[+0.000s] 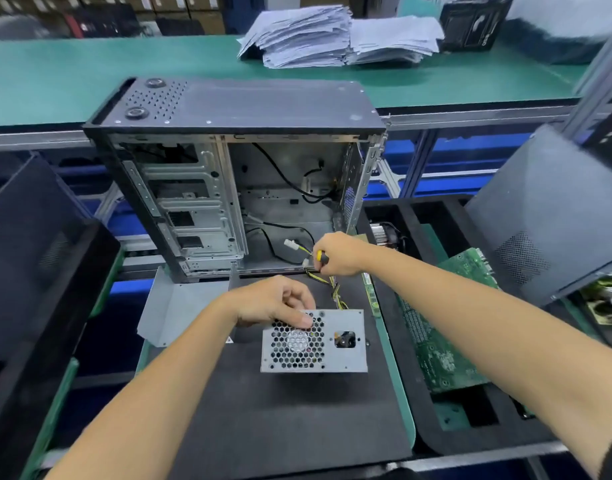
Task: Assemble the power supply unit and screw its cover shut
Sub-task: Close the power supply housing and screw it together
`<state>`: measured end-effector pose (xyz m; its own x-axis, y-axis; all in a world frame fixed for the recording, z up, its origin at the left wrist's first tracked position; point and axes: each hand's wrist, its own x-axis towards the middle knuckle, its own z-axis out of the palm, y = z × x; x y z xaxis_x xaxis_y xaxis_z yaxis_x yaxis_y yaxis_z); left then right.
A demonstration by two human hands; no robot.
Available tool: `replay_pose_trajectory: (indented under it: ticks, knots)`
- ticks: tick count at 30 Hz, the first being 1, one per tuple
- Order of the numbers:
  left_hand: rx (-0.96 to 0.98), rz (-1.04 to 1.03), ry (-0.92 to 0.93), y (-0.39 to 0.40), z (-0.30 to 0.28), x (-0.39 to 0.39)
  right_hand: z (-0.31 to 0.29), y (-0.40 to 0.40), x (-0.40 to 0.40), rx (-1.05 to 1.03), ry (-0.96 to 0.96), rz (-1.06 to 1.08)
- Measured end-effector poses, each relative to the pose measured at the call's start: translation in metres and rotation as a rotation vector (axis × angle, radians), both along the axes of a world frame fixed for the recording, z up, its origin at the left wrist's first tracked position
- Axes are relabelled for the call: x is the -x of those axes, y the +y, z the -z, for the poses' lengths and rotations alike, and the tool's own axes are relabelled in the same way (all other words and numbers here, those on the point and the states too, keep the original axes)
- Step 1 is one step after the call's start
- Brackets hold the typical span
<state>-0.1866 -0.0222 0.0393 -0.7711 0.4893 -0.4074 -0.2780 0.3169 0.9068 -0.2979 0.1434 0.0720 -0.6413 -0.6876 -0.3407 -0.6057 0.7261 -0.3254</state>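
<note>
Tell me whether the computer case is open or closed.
Open. The computer case has no side panel on the side facing the camera: its drive bays and loose cables show inside.
</note>
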Motion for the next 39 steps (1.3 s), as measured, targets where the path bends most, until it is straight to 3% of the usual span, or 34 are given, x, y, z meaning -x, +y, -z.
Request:
replay_pose_trajectory:
  ticks: [5, 15, 22, 26, 31, 39]
  knots:
    - [0.014, 0.007, 0.047, -0.005, -0.005, -0.013, 0.011, 0.001, 0.008, -0.046, 0.02, 0.079]
    - [0.053, 0.117, -0.022, -0.038, -0.039, -0.024, 0.025, -0.004, 0.004, -0.423, -0.098, -0.006]
    - [0.089, 0.037, -0.026, -0.047, -0.027, -0.029, 0.048, -0.008, -0.006, -0.366, 0.048, -0.029]
    - [0.072, -0.005, -0.037, -0.054, -0.022, -0.029, 0.048, -0.002, -0.002, -0.339, 0.018, 0.028]
    - [0.051, -0.017, -0.058, -0.06, -0.017, -0.029, 0.045, 0.003, -0.004, -0.503, -0.133, -0.003]
    - [0.04, 0.016, -0.077, -0.061, -0.015, -0.027, 0.066, 0.006, -0.016, -0.445, 0.014, -0.057]
